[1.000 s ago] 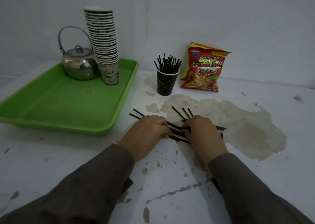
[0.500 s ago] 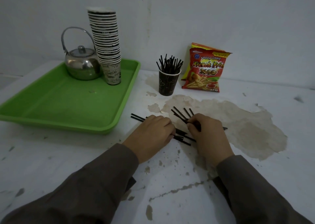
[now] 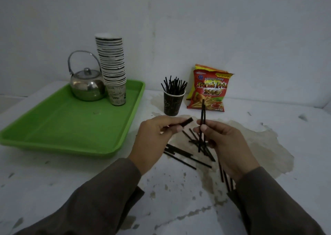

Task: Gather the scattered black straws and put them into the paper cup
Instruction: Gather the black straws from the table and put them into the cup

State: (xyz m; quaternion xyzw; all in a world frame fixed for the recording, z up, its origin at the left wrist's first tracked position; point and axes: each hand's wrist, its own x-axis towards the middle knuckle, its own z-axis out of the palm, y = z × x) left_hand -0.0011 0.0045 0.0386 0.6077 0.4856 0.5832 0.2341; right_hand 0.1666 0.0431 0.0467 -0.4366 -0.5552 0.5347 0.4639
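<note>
A dark paper cup (image 3: 172, 103) stands at the back centre of the table with several black straws standing in it. My left hand (image 3: 152, 141) is raised above the table and pinches a small bundle of black straws (image 3: 186, 123) pointing right. My right hand (image 3: 225, 143) pinches a few upright black straws (image 3: 202, 116). Beneath and between my hands, several loose black straws (image 3: 184, 156) lie scattered on the table. More black straws (image 3: 225, 177) lie beside my right wrist, partly hidden by the sleeve.
A green tray (image 3: 71, 127) at the left holds a metal kettle (image 3: 86, 86) and a tall stack of paper cups (image 3: 112, 70). A red snack bag (image 3: 208, 89) leans against the wall right of the cup. A brown stain (image 3: 259, 145) covers the table at right.
Both hands have lifted off the table, each holding straws it picked up. Earlier they were pressed flat over the scattered straws, raking them together.
</note>
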